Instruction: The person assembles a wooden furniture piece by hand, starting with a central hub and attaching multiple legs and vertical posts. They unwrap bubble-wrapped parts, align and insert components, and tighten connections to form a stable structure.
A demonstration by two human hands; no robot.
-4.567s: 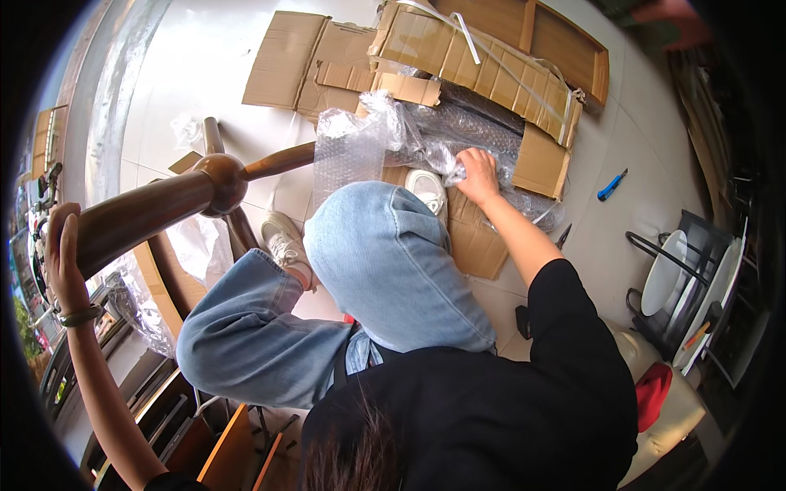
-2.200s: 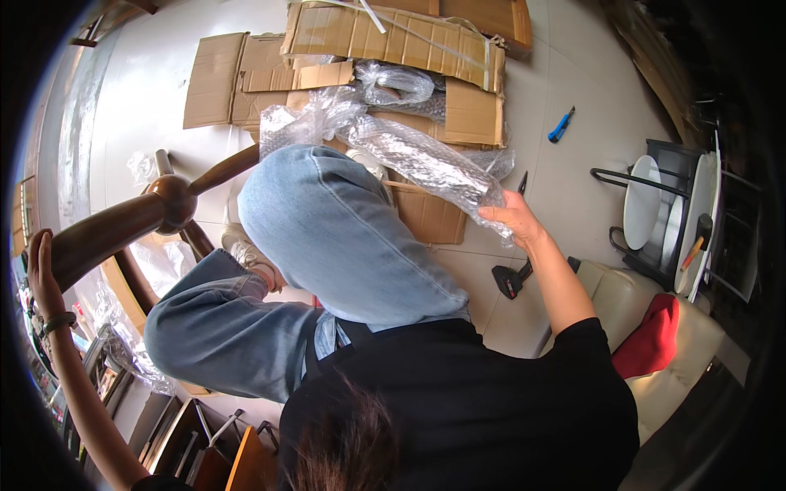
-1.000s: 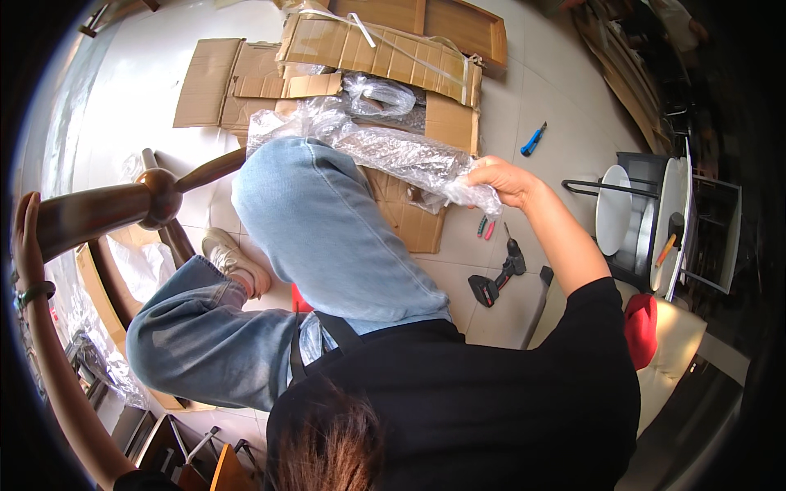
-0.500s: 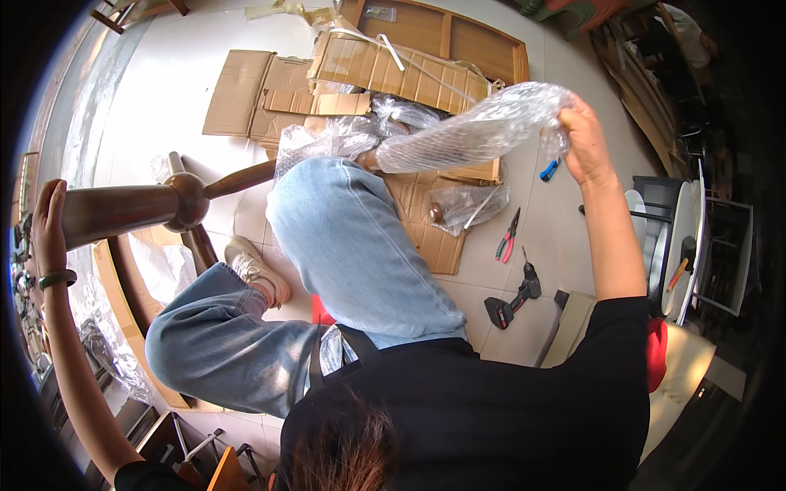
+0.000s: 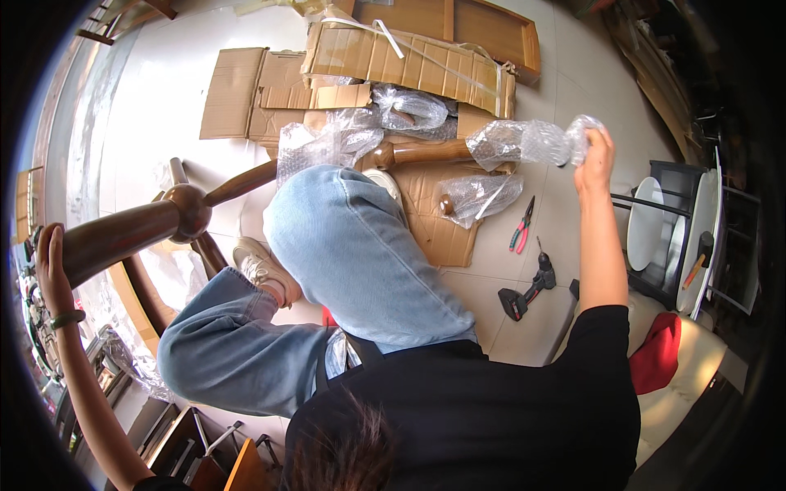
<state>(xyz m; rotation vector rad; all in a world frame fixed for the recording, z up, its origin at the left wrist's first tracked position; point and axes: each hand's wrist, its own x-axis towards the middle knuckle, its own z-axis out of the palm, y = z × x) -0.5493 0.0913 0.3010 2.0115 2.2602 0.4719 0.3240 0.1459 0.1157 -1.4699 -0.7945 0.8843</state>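
At the left, my left hand [image 5: 54,274] is wrapped over the end of a thick dark wooden post [image 5: 123,236]. The post has a round ball joint with thinner legs branching from it. My right hand [image 5: 596,162] is closed on bunched clear bubble wrap [image 5: 542,142], held out to the right. The wrap still surrounds the right end of a brown turned wooden piece [image 5: 427,153], whose left part is bare and lies over cardboard beyond my raised knee. Another small wooden piece [image 5: 446,204] pokes out of its own bubble wrap nearby.
Pliers with red handles [image 5: 521,229] and a black cordless drill [image 5: 530,286] lie on the tiled floor to the right. Flattened cardboard [image 5: 233,94] and a wooden frame [image 5: 483,29] are farther off. A hammer [image 5: 697,260] rests at the far right, near a beige seat [image 5: 692,360].
My right hand has pulled the bubble wrap rightward, baring much of the turned wooden piece that it covered. My left hand stays on the post. The view has shifted slightly.
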